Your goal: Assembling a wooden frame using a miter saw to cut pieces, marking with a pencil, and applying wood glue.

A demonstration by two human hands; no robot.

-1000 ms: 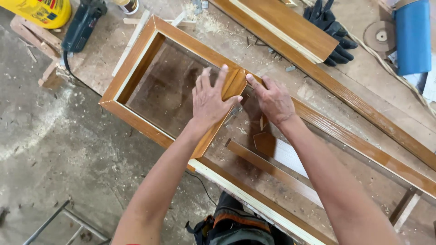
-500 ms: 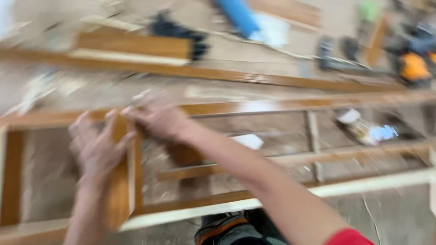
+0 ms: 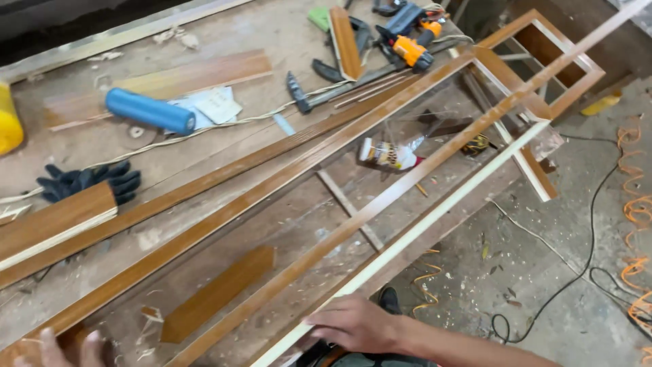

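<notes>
My left hand [image 3: 64,345] is cropped at the wooden frame [image 3: 380,204]'s near end, grip unclear; my right hand [image 3: 353,323] rests flat, fingers spread, on its front rail.

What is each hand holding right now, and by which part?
The right hand lies flat on the near rail of the long wooden frame, close to its pale edge, not gripping. The left hand, mostly cut off, touches the frame's corner piece; its grip cannot be told.

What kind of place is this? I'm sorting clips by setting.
Most likely a carpentry workshop. A long wooden frame lies on a dusty bench among a drill, glue bottle and offcuts. The right hand rests on the frame's edge.
</notes>
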